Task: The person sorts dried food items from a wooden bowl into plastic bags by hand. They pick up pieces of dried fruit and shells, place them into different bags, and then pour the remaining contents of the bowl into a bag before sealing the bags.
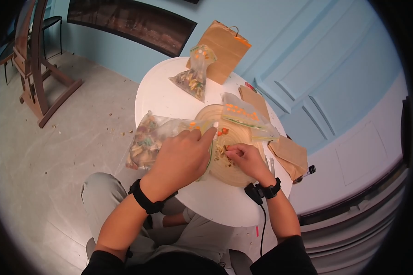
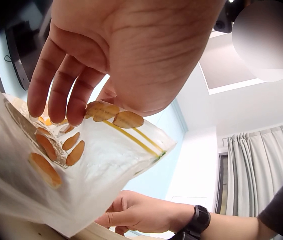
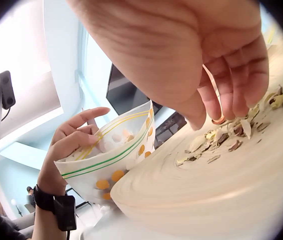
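Observation:
My left hand [image 1: 183,153] holds the mouth of a clear zip bag [image 3: 94,175] printed with orange ovals, its rim spread apart. Dried petals and plant bits [image 1: 142,149] fill the far end of this bag, which lies at the table's left side. Over the round wooden board [image 1: 236,178], my right hand [image 1: 248,160] pinches a small orange-red dried piece [image 3: 218,120] at its fingertips. A loose pile of dried petals and leaf bits [image 3: 216,141] lies on the board just under those fingers. Two reddish pieces [image 1: 223,131] sit farther back on it.
Another zip bag [image 1: 243,112] overlaps the board's back edge. A filled zip bag [image 1: 192,82] and a brown paper bag [image 1: 227,50] stand at the back of the white round table [image 1: 158,91]. Folded brown paper [image 1: 289,156] and metal tweezers-like tools [image 1: 271,165] lie at right.

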A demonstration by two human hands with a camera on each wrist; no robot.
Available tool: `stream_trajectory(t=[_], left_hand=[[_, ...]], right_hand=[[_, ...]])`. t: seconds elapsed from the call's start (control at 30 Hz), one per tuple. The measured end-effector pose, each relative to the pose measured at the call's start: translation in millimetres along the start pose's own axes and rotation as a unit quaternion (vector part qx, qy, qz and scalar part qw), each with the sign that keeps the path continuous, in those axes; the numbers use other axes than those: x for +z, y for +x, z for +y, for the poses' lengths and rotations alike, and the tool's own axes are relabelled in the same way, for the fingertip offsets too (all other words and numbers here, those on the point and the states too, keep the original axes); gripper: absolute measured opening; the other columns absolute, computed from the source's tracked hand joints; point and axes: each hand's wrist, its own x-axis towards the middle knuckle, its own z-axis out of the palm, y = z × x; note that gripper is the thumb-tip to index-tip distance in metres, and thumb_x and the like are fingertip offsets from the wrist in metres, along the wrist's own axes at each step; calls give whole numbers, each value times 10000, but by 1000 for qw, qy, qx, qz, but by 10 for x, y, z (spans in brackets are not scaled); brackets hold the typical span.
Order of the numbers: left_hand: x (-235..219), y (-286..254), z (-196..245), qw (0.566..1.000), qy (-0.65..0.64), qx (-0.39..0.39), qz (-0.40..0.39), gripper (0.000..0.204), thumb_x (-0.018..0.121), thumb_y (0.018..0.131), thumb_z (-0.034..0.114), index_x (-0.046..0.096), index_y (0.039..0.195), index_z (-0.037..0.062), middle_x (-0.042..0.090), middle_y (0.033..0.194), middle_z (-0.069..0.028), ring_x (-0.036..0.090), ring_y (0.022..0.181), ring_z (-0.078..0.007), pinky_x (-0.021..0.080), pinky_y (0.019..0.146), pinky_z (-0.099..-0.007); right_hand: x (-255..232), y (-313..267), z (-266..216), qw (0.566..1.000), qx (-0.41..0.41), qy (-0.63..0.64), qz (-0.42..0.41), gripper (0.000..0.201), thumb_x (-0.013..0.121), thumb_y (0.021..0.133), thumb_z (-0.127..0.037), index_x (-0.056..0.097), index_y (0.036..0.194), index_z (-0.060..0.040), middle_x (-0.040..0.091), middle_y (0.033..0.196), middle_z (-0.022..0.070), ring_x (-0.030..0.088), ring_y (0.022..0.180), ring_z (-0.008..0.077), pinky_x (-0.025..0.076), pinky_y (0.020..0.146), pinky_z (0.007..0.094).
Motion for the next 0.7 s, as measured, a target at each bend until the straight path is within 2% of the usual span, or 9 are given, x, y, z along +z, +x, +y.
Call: stream_trajectory(t=[0.1,0.2,0.3,0.4,0.7], left_hand=[[4,-2,3,1000,3,4,0,477,631,814,79,600,1287,20,644,851,-149,654,742,-342,523,622,-447],[-3,-5,2,1000,3,3,0,476,629,813,77,602,1284,20,643,849,-148,655,743,-341,523,622,-447],[-7,-10,-19,1000,-4,4,11,473,628,812,77,604,1281,20,640,845,-146,656,747,-339,523,623,-445],[-23,-11,-28,1000,-7,1,15,470,628,810,76,606,1276,21,640,844,-144,658,751,-334,523,626,-442],[-20,-10,-22,1000,-4,-1,10,464,628,803,72,612,1263,16,647,853,-149,660,752,-332,527,632,-438]], right_hand=[[46,43,-75,995,-47,-83,-22,296,751,918,-183,706,1094,51,712,838,90,626,713,134,518,677,282],[7,110,-70,992,-37,-100,-69,264,772,900,-165,706,1035,52,693,825,66,625,734,121,513,679,277],[-25,170,12,993,34,-8,-116,197,784,883,-135,705,968,24,677,813,46,623,740,119,510,675,278],[-15,182,136,993,39,3,-113,150,780,885,-117,702,931,2,677,810,34,614,732,110,507,676,269],[-38,88,94,995,50,26,-83,144,782,889,-135,712,920,-13,668,795,10,592,712,92,493,663,251]])
